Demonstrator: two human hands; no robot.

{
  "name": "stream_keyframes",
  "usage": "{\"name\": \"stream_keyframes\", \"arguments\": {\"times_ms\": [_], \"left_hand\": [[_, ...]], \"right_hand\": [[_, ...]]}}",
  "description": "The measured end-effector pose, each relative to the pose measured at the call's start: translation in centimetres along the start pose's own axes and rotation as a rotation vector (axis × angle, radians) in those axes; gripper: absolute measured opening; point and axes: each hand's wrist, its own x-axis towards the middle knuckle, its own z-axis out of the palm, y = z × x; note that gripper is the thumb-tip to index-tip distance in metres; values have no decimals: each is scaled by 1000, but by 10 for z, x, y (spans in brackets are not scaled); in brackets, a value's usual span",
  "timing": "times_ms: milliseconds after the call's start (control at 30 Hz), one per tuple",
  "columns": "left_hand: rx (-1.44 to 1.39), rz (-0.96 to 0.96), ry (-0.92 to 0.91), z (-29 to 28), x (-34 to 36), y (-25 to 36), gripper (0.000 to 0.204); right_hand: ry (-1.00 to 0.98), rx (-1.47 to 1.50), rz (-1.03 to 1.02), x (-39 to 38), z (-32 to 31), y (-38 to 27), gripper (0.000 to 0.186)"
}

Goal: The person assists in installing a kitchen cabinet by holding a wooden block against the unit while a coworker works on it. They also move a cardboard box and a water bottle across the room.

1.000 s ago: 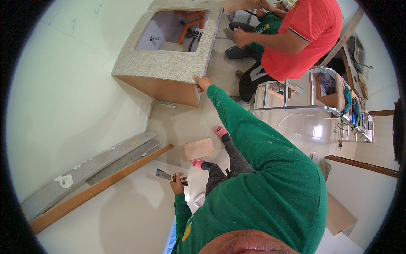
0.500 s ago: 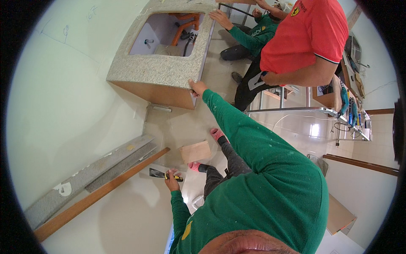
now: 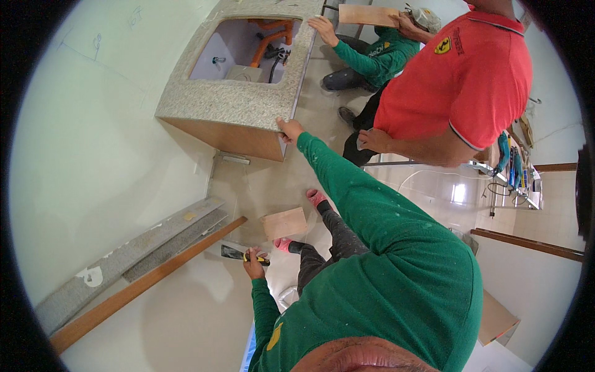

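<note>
My right hand [image 3: 289, 130] grips the near corner of a speckled stone countertop [image 3: 232, 104], its arm stretched out. That slab has a large rectangular cutout and lies on a wooden cabinet [image 3: 223, 138]; orange pipes [image 3: 270, 44] and a dark hose show through the opening. Lower down, my left hand [image 3: 253, 266] is closed round the black-and-yellow handle of a putty knife [image 3: 232, 252], its flat blade pointing left. A co-worker in a green sleeve [image 3: 356, 61] crouches past the cabinet, one hand on the slab's far edge.
A person in a red shirt [image 3: 462, 87] stands at the right, near a wooden board [image 3: 369, 15]. Stone strips [image 3: 136, 248] and a long wooden plank [image 3: 155, 282] rest along the left wall. A small wooden panel [image 3: 284, 223] lies by my feet. Tools [image 3: 514, 162] sit at the right.
The person in red has shifted right and brought a hand down to the front. The wooden board has come further into view at the top. My hands stay nearly where they were.
</note>
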Motion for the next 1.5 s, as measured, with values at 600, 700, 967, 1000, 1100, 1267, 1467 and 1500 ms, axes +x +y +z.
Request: {"name": "stream_keyframes", "arguments": {"times_ms": [600, 700, 967, 1000, 1100, 1267, 1467, 1500], "left_hand": [[17, -17, 13, -36, -21, -18, 39], [12, 9, 18, -42, -25, -21, 40], [6, -22, 53, -51, -37, -24, 36], [6, -28, 56, -50, -39, -22, 36], [8, -35, 77, -51, -43, -21, 35], [6, -33, 75, -50, -44, -22, 36], [-52, 20, 102, -68, -45, -34, 40], [-77, 77, 120, -70, -44, -41, 40]], "right_hand": [[28, 51, 23, 1, 0, -1, 52], [40, 32, 9, 0, -1, -1, 53], [59, 10, -16, -8, 1, -1, 54], [48, -17, -1, -6, -1, 0, 56], [10, -56, 23, -5, 1, 0, 59], [-35, 16, 35, -8, -3, -3, 56], [85, -78, -154, -57, -27, 4, 66], [105, 66, -156, -75, -42, 22, 74]]}}
